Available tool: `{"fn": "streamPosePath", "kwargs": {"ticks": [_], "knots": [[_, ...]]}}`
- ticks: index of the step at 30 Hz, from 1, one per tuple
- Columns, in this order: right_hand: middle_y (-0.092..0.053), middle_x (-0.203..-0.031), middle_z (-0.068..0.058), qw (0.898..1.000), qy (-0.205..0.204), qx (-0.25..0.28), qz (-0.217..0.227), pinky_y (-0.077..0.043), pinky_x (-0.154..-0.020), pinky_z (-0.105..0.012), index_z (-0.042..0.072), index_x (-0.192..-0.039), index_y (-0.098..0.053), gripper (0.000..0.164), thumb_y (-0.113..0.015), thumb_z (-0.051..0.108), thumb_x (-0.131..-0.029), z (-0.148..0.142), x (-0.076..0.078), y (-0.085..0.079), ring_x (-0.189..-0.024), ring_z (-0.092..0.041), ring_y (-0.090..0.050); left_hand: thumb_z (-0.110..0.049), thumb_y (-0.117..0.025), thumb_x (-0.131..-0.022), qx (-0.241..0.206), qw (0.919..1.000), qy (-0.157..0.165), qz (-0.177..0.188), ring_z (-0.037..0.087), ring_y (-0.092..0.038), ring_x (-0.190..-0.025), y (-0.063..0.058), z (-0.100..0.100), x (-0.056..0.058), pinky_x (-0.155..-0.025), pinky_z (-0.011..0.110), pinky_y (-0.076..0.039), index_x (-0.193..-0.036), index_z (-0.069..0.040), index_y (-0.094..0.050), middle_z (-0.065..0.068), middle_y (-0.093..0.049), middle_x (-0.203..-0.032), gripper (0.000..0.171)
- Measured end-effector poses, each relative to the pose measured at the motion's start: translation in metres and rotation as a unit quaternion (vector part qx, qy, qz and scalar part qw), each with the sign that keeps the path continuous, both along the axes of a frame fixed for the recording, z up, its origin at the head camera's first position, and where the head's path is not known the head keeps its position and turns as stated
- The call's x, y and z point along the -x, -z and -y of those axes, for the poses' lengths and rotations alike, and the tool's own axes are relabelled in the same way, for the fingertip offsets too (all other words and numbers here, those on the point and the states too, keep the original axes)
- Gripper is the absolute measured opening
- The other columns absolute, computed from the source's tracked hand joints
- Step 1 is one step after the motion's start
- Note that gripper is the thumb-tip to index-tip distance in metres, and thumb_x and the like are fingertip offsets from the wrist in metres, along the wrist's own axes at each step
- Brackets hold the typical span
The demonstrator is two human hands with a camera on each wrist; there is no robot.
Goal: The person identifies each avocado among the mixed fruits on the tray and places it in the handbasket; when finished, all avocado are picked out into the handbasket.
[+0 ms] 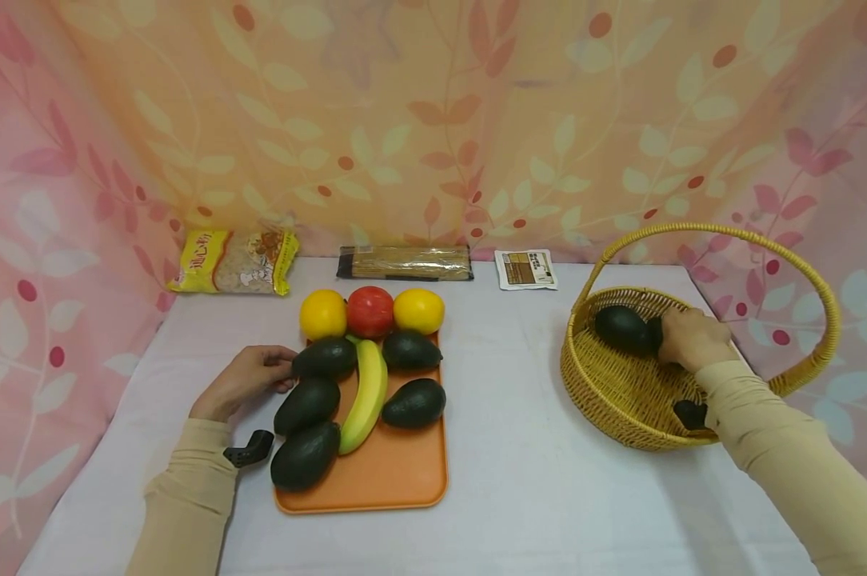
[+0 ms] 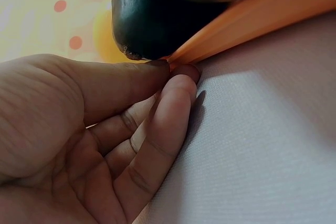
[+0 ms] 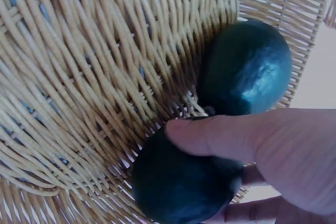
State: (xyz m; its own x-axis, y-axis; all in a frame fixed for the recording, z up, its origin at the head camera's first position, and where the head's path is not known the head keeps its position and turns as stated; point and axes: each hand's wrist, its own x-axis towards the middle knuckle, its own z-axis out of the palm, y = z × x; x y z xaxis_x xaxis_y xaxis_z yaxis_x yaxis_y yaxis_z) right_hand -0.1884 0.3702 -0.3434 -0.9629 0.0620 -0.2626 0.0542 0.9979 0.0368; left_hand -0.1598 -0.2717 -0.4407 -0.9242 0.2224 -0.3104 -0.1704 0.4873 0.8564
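Observation:
My left hand (image 1: 249, 376) is at the left edge of the orange tray (image 1: 397, 480); in the left wrist view its thumb and forefinger pinch the tray's rim (image 2: 210, 40) beside a dark avocado (image 2: 152, 22). Several avocados (image 1: 307, 456) lie on the tray in two columns, either side of a banana (image 1: 365, 396). Across the tray's far end sit a red fruit (image 1: 370, 312) and two yellow fruits (image 1: 323, 315). Inside the wicker basket (image 1: 599, 408), my right hand (image 1: 693, 340) grips one avocado (image 3: 184, 179). Another avocado (image 3: 249, 66) lies against it by the basket wall.
Along the back lie a yellow food bag (image 1: 235, 262), a flat pack of thin sticks (image 1: 405, 262) and a small white-and-brown packet (image 1: 525, 270). The basket's tall handle (image 1: 721, 232) arches over its right side. Patterned curtains (image 1: 433, 120) enclose the white table (image 1: 505, 464).

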Motion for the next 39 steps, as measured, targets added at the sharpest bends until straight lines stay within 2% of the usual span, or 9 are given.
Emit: {"fn": "streamPosePath", "kwargs": {"ticks": [4,12,21,30,39], "knots": [[-0.048,-0.104,-0.048,1.0,-0.002,-0.001,-0.018,-0.048,-0.066,-0.068,-0.015,-0.113,-0.047,0.065,-0.077,0.019,-0.067,0.0012,-0.0001,0.0014,-0.09,-0.064,-0.053,-0.008,-0.053,-0.097,-0.002,1.0,0.0,0.001,0.007,-0.062,-0.072,-0.001,-0.0004,-0.0003,-0.068,0.022,-0.055,-0.124,0.013,-0.055,0.006,-0.068,-0.091,0.034],[-0.046,-0.106,-0.048,1.0,0.004,0.002,0.0,-0.047,-0.068,-0.07,-0.015,-0.118,-0.045,0.075,-0.082,0.024,-0.067,0.0005,-0.003,0.0002,-0.092,-0.065,-0.053,-0.008,-0.053,-0.097,-0.003,1.0,0.003,0.003,0.007,-0.062,-0.072,-0.0027,-0.001,-0.0004,-0.068,0.022,-0.055,-0.124,0.013,-0.056,0.005,-0.068,-0.09,0.034],[-0.046,-0.108,-0.048,1.0,0.004,-0.002,0.01,-0.047,-0.07,-0.071,-0.015,-0.12,-0.043,0.079,-0.083,0.027,-0.067,0.0026,-0.0044,-0.003,-0.093,-0.066,-0.052,-0.009,-0.054,-0.097,0.002,1.0,-0.001,0.007,0.007,-0.062,-0.073,-0.0022,-0.0013,-0.0006,-0.068,0.022,-0.055,-0.125,0.012,-0.056,0.005,-0.069,-0.092,0.035],[-0.053,-0.108,-0.046,1.0,-0.008,0.001,-0.01,-0.048,-0.065,-0.069,-0.013,-0.112,-0.051,0.068,-0.084,0.022,-0.064,0.0041,-0.0033,-0.0025,-0.092,-0.063,-0.056,-0.01,-0.053,-0.097,0.006,0.9999,-0.003,0.009,0.008,-0.063,-0.074,-0.0041,-0.0013,-0.0015,-0.068,0.022,-0.055,-0.125,0.012,-0.055,0.007,-0.07,-0.095,0.036],[-0.05,-0.106,-0.047,1.0,-0.009,-0.001,-0.014,-0.048,-0.066,-0.07,-0.015,-0.115,-0.047,0.072,-0.084,0.024,-0.065,0.0023,-0.0031,-0.0002,-0.09,-0.063,-0.055,-0.009,-0.053,-0.097,0.005,1.0,-0.002,0.004,0.007,-0.062,-0.073,-0.0017,-0.0002,-0.0005,-0.068,0.022,-0.054,-0.123,0.012,-0.057,0.004,-0.068,-0.088,0.033]]}}
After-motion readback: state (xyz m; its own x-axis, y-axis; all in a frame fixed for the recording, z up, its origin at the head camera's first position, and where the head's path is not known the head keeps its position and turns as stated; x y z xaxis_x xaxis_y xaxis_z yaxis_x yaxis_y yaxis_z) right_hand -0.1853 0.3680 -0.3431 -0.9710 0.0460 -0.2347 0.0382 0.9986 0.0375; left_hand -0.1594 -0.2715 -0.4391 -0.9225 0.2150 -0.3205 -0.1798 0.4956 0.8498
